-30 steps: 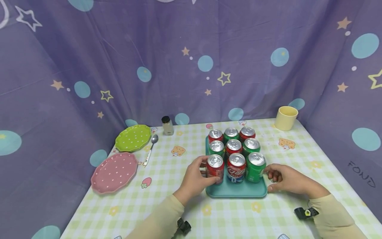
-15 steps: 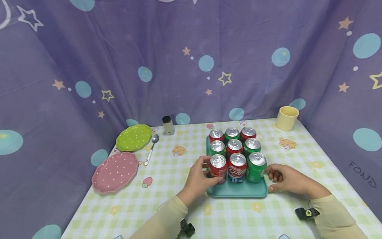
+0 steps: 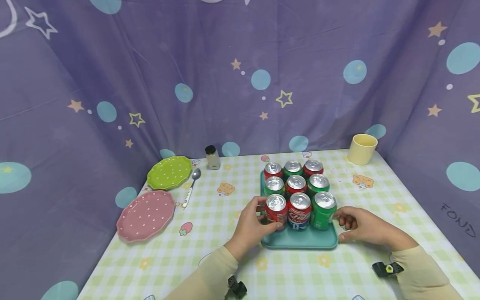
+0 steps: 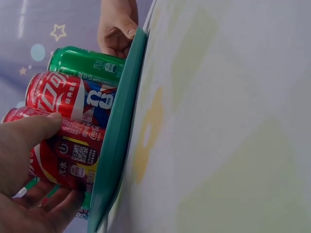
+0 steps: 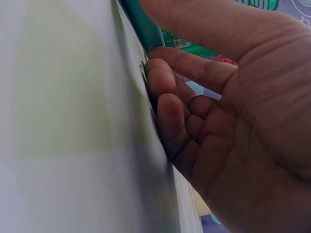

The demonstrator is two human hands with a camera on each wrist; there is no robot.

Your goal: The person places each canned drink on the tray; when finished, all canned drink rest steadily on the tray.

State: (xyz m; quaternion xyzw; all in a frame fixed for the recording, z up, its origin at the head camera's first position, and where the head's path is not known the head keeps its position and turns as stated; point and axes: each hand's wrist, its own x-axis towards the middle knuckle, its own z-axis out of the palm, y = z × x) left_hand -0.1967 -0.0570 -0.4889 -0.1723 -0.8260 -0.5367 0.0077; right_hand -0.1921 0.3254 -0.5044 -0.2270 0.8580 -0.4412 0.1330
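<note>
My left hand (image 3: 249,225) grips a red soda can (image 3: 276,212) at the front left corner of a teal tray (image 3: 300,241). In the left wrist view, the thumb lies across the near side of this can and the fingers go round its other side. The can stands upright on the tray, beside a red and blue can (image 3: 299,212) and a green can (image 3: 324,211). Two more rows of red and green cans stand behind. My right hand (image 3: 365,227) rests at the tray's right edge, loosely curled, its thumb and index fingertips at the rim.
A pink dotted plate (image 3: 146,216), a green dotted plate (image 3: 169,171) and a spoon (image 3: 192,187) lie on the left. Farther back stands a black-capped jar (image 3: 212,158). A yellow cup (image 3: 362,149) is at the back right, near the purple curtain (image 3: 210,62).
My left hand has shifted the red can slightly right, closer to the red and blue can beside it. The right hand keeps its place at the tray. The head view has turned slightly left.
</note>
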